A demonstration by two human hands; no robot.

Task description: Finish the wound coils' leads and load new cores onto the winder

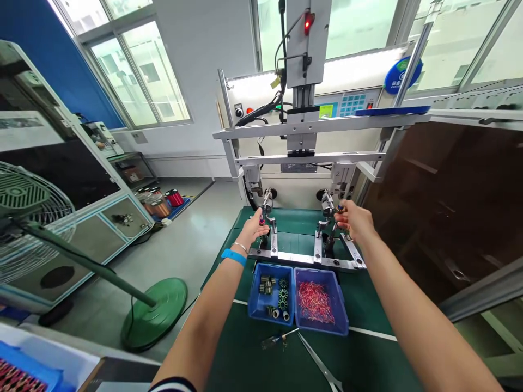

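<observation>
Towering over everything else stood one machine [302, 142], framed in straight metal rails. In front of the machine spread a smooth green benchtop [376, 305]; well off to its left was one fan [155, 321] with a round green foot.

Two blue plastic bins sat close before the machine. The left bin [272, 321] had ridged, ring-shaped cores [283, 294], too overlapped to count; the right bin [341, 321] had a tangle of thin red-pink strips [314, 302].

At the machine's left side, the left hand [251, 231] was half open, fingers stretched; at its right side, the right hand [356, 219] was curled into a pinch. Farther from the machine than the bins lay one pair of steel scissors [318, 360], blades toward the machine, and one screwdriver [273, 342], shaft aimed rightward.

Two shiny cylindrical spindles [327, 203] jutted lengthwise from the machine, pointing toward the person and downward. Beside the left one, a reddish piece [262, 221] showed between thumb and fingers, whether gripped I couldn't tell; beside the right, the pinch held a blue-and-copper piece [340, 208]. Both were too small to read an axis.
</observation>
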